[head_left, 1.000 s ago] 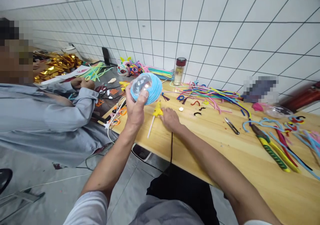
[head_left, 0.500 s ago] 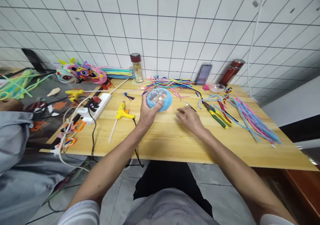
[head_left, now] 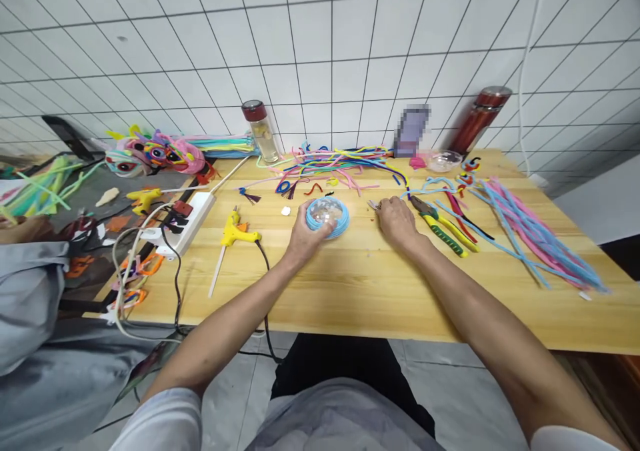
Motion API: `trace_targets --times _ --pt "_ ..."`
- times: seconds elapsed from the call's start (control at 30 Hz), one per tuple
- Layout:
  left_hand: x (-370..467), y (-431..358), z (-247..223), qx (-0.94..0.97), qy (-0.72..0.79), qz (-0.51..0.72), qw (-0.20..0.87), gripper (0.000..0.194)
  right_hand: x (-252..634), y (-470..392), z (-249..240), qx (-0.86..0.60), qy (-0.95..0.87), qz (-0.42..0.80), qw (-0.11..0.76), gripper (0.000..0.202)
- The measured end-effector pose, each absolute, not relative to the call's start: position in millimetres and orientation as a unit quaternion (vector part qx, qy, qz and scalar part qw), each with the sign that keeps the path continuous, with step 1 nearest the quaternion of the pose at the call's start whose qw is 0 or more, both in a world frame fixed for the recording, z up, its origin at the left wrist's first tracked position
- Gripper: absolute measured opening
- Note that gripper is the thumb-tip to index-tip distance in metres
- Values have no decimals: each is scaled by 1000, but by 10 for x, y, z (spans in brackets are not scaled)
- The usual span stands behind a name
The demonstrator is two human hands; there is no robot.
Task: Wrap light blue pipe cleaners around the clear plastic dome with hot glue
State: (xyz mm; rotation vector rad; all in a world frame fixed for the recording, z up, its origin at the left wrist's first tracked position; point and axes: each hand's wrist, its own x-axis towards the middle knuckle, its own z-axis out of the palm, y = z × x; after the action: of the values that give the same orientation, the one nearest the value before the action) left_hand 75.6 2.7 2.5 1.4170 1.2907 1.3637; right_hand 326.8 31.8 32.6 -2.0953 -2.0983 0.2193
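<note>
My left hand (head_left: 303, 236) grips a clear plastic dome (head_left: 324, 212) wound round its side with light blue fuzzy pipe cleaner (head_left: 341, 224); the thumb lies over the dome. My right hand (head_left: 397, 220) rests on the table to the right, its fingers closed over a small pointed metal tool (head_left: 373, 205). Only the tool's tip shows, pointing left; the rest is hidden under the fingers. Pliers with green and yellow handles (head_left: 440, 229) lie just right of that hand. Beyond both hands is a heap of coloured pipe cleaners (head_left: 340, 164).
A yellow glue gun (head_left: 234, 232) and a white power strip (head_left: 193, 221) with trailing cables lie left. Blue and pink pipe cleaners (head_left: 545, 237) spread at right. Bottles (head_left: 263, 134), a phone (head_left: 413, 132) and a clear bowl (head_left: 444, 161) stand behind. Another person's sleeve (head_left: 30, 284) shows far left.
My right hand has moved onto the small metal tool and closed over it. The left hand still holds the blue-wrapped dome. The head view has shifted a little.
</note>
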Motion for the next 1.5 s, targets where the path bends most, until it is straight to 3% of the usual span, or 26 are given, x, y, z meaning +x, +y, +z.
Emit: trace_targets --times 0.1,0.27,0.43,0.83,1.5 --pt "731 17 4 553 505 528 401 84 3393 244 325 -688 -713 81 105 37" --pt "732 -27 43 550 495 528 417 86 3467 -8 261 -556 -781 64 278 35" --pt "743 -57 86 552 496 526 415 87 3271 -230 216 -472 -815 6 335 43" --pt "725 -89 64 586 513 500 379 87 3069 -332 167 -413 -841 -128 324 31" --pt "718 -114 79 623 498 492 350 85 3012 -340 171 -415 -840 -99 335 34"
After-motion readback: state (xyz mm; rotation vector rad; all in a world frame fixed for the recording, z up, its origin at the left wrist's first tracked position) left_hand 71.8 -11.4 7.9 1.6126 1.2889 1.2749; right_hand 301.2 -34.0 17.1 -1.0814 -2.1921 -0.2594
